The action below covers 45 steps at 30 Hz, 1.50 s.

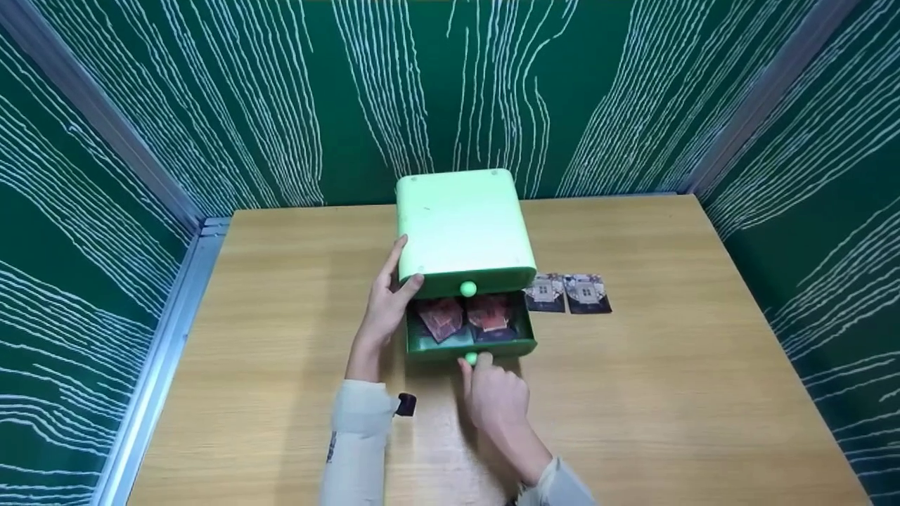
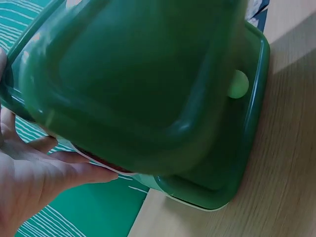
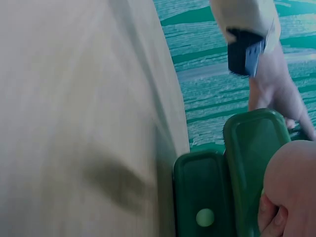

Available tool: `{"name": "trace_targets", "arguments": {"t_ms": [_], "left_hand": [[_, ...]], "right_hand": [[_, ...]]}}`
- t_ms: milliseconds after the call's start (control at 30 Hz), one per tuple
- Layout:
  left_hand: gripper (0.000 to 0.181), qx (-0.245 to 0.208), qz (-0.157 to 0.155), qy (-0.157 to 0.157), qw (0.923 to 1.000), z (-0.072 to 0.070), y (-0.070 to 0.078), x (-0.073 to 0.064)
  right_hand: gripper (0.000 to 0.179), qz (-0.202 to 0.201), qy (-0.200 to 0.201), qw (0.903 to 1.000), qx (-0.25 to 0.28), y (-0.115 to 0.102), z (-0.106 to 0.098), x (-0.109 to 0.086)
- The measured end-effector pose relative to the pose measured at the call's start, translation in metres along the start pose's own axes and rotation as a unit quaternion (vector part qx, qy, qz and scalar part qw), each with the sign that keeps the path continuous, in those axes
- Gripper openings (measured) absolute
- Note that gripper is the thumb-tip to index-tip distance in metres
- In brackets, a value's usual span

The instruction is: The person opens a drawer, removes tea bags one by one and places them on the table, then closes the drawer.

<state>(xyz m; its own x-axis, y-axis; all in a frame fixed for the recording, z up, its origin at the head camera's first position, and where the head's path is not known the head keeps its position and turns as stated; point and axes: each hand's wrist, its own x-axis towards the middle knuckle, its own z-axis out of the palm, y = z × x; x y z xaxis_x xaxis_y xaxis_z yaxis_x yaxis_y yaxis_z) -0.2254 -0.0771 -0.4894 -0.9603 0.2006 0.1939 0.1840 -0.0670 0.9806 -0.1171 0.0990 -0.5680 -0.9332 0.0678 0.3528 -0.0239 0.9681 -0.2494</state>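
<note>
1. The right grip [image 1: 496,393] looks narrow, thumb and forefinger pinching the round knob [image 1: 471,358] of a drawer.
2. The left grip [image 1: 387,302] has its fingers laid along the left side of the green box [image 1: 460,225], thumb at the top front edge; it seems to steady the box.
3. That drawer [image 1: 510,348] stands well out from the box, just below the top drawer front [image 1: 499,280], which is closed. Inside lie a left group of cards [image 1: 441,321] and a right group [image 1: 490,313], side by side.
4. The right wrist view shows a lower drawer front [image 3: 200,185] beneath, closed, its own knob [image 3: 205,217] free.
5. The step in hand looks like working the drawer by its knob; whether it is being drawn or closed, I cannot tell.
6. Either way, the next move should call for a straight, level pull or push while the left side stays braced, so that the box does not skid.
7. Right of the box, two more cards [image 1: 588,294] lie side by side on the surface [image 1: 668,351].
</note>
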Motion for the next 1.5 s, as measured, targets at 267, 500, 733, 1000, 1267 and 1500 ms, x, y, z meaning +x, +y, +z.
{"name": "trace_targets", "arguments": {"t_ms": [267, 500, 733, 1000, 1267, 1500], "left_hand": [[0.067, -0.001, 0.008, 0.001, 1.0, -0.002, 0.0, 0.001], [0.067, 0.0, 0.008, 0.0, 1.0, 0.0, -0.001, 0.002], [0.067, 0.005, 0.005, -0.001, 1.0, 0.003, -0.001, -0.001], [0.067, 0.02, 0.0, 0.002, 0.9998, -0.001, -0.001, 0.0], [0.066, 0.014, 0.013, 0.013, 0.9997, -0.002, 0.002, 0.004], [0.066, 0.016, 0.003, 0.005, 0.9999, 0.002, -0.003, 0.0]], "right_hand": [[0.042, 0.004, -0.052, 0.9986, 0.01, 0.0, -0.015, -0.029], [0.043, 0.002, -0.07, 0.9974, 0.019, 0.007, -0.01, -0.037], [0.049, 0.005, -0.143, 0.9895, 0.022, 0.013, -0.004, -0.049], [0.023, -0.171, -0.251, 0.9365, 0.174, 0.005, -0.054, -0.029], [0.021, -0.307, -0.179, 0.9009, 0.249, 0.0, -0.071, 0.067], [0.056, -0.414, -0.253, 0.8637, 0.136, 0.015, -0.021, 0.108]]}}
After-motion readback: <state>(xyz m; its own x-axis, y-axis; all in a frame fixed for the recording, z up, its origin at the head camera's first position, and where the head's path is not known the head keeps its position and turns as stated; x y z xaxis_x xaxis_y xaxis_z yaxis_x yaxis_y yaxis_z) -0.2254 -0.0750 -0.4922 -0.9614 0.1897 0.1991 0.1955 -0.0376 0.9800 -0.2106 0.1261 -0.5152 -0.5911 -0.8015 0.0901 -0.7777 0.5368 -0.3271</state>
